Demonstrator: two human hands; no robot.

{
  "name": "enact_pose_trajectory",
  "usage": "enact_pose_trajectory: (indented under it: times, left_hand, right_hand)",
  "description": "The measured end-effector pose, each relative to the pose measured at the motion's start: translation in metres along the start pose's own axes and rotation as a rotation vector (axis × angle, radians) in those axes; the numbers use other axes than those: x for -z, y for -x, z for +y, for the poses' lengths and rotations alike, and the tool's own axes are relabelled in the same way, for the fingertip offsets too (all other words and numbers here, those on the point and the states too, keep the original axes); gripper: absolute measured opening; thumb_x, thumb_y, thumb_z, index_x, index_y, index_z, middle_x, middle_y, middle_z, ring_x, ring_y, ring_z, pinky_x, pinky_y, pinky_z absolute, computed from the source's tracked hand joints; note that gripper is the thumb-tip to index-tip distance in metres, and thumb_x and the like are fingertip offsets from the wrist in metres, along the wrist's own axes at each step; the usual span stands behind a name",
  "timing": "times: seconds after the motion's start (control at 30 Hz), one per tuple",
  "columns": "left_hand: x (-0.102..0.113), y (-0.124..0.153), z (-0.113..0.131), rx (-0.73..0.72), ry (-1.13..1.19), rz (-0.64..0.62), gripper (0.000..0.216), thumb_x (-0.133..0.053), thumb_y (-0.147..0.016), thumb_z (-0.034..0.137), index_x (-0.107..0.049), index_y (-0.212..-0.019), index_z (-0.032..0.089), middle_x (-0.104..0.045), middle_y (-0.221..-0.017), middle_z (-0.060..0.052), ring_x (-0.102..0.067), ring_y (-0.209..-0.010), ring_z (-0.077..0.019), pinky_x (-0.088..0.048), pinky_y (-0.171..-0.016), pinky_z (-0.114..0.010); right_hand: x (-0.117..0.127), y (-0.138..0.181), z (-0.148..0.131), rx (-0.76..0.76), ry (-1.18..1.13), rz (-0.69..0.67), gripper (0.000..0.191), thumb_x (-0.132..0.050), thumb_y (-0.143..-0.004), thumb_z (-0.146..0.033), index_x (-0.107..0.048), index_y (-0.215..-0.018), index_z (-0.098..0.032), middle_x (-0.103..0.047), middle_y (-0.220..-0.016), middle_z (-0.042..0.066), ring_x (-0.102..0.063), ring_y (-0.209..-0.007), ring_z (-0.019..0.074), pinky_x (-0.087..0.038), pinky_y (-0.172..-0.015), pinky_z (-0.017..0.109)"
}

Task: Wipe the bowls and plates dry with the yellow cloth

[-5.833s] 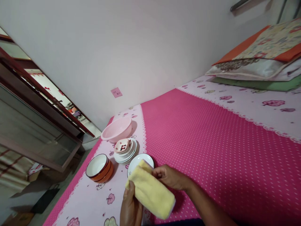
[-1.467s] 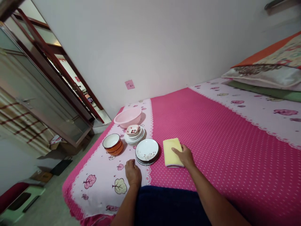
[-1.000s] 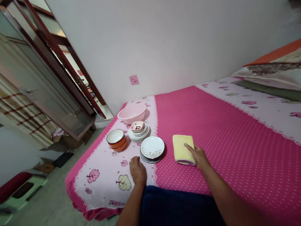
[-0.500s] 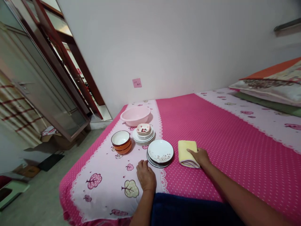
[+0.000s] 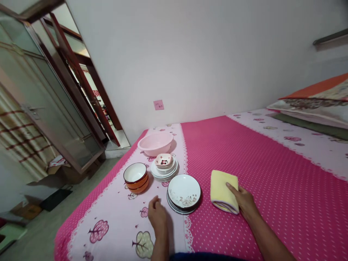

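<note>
My right hand (image 5: 244, 201) grips the edge of a folded yellow towel (image 5: 223, 188), thumb on top and the other fingers underneath. The towel is to the right of a stack of white plates (image 5: 184, 190) with dark rims and a floral print. On the left of that stack, my left hand (image 5: 157, 215) hovers or rests over the bedspread, holding nothing, its fingers loosely bent and partly apart. Behind the plates stands a second stack of white plates (image 5: 156, 173), topped by small square dishes (image 5: 163, 159). Orange bowls (image 5: 137, 181) with white insides are stacked further left.
A pink basin (image 5: 156, 143) sits near the wall, behind the dishes. Everything lies on a bed with a pink dotted bedspread (image 5: 212, 145). Pillows (image 5: 318, 99) are piled at the far right. The bed's left edge drops to a floor, with a glass door (image 5: 65, 98) beyond.
My left hand has moved left, away from the plate stack. My right hand still grips the towel, which now looks slightly raised and further right. The whole scene sits lower in view.
</note>
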State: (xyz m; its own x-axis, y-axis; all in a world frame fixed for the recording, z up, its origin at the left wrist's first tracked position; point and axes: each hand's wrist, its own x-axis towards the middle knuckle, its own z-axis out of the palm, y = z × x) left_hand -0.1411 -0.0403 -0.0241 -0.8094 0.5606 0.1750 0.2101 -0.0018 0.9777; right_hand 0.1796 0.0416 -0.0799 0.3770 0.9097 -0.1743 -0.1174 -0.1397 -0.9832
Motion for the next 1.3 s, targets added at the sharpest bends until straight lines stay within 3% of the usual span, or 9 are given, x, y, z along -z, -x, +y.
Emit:
enact_pose_trajectory:
  times: [0.13, 0.27, 0.5, 0.8, 1.13, 1.23, 1.3]
  left_hand:
    - [-0.033, -0.025, 0.049, 0.091, 0.264, 0.068, 0.033, -0.047, -0.085, 0.026, -0.066, -0.111, 0.017, -0.075, -0.105, -0.013, -0.074, -0.099, -0.0242, -0.059, -0.082, -0.039]
    - [-0.040, -0.014, 0.071, 0.082, 0.359, 0.061, 0.035, -0.050, -0.086, 0.035, -0.066, -0.112, 0.018, -0.074, -0.115, -0.012, -0.072, -0.108, -0.0243, -0.057, -0.089, -0.039]
    - [-0.021, -0.012, 0.049, 0.067, 0.127, -0.066, 0.031, -0.065, -0.080, 0.040, -0.074, -0.102, 0.020, -0.075, -0.106, -0.009, -0.066, -0.112, -0.0303, -0.049, -0.102, -0.048]
    - [-0.050, -0.017, 0.032, 0.073, 0.013, -0.156, 0.041, -0.055, -0.086, 0.048, -0.069, -0.109, 0.017, -0.076, -0.108, -0.011, -0.070, -0.106, -0.0298, -0.054, -0.094, -0.043]
    - [-0.046, -0.020, 0.027, -0.057, -0.328, -0.341, 0.052, -0.057, -0.088, 0.047, -0.066, -0.125, 0.011, -0.068, -0.133, -0.022, -0.058, -0.131, -0.0361, -0.042, -0.111, -0.045]
    - [-0.047, -0.018, 0.025, -0.077, -0.416, -0.416, 0.050, -0.061, -0.086, 0.041, -0.067, -0.124, 0.009, -0.069, -0.131, -0.024, -0.060, -0.127, -0.0383, -0.044, -0.108, -0.047]
    - [-0.047, -0.018, 0.024, -0.077, -0.456, -0.455, 0.046, -0.062, -0.087, 0.037, -0.068, -0.124, 0.010, -0.072, -0.127, -0.023, -0.065, -0.120, -0.0373, -0.048, -0.102, -0.046]
  right_hand:
    - [-0.010, -0.002, -0.012, 0.064, 0.107, 0.023, 0.045, -0.080, -0.059, -0.053, -0.074, -0.083, -0.015, -0.080, -0.076, 0.013, -0.075, -0.069, 0.0315, -0.055, -0.054, 0.035]
    - [-0.013, 0.003, -0.018, 0.131, 0.178, 0.011, 0.045, -0.075, -0.060, -0.056, -0.073, -0.081, -0.017, -0.080, -0.079, 0.013, -0.075, -0.071, 0.0320, -0.055, -0.057, 0.036]
    - [-0.012, 0.004, -0.026, 0.131, 0.199, -0.071, 0.048, -0.073, -0.062, -0.055, -0.073, -0.090, -0.016, -0.081, -0.090, 0.015, -0.076, -0.077, 0.0315, -0.057, -0.061, 0.036]
    - [-0.015, 0.005, -0.026, 0.091, 0.188, -0.061, 0.057, -0.073, -0.066, -0.060, -0.071, -0.099, -0.014, -0.081, -0.088, 0.014, -0.076, -0.074, 0.0305, -0.057, -0.059, 0.036]
    - [-0.014, 0.008, -0.027, 0.090, 0.181, -0.023, 0.050, -0.075, -0.065, -0.056, -0.070, -0.096, -0.017, -0.082, -0.089, 0.013, -0.077, -0.076, 0.0298, -0.059, -0.059, 0.034]
    - [-0.014, 0.009, -0.026, 0.110, 0.174, -0.015, 0.050, -0.073, -0.067, -0.055, -0.070, -0.099, -0.016, -0.081, -0.093, 0.014, -0.077, -0.080, 0.0303, -0.060, -0.062, 0.035]
    - [-0.015, 0.008, -0.025, 0.129, 0.162, -0.005, 0.058, -0.070, -0.070, -0.055, -0.068, -0.111, -0.015, -0.081, -0.099, 0.015, -0.078, -0.084, 0.0303, -0.061, -0.066, 0.036]
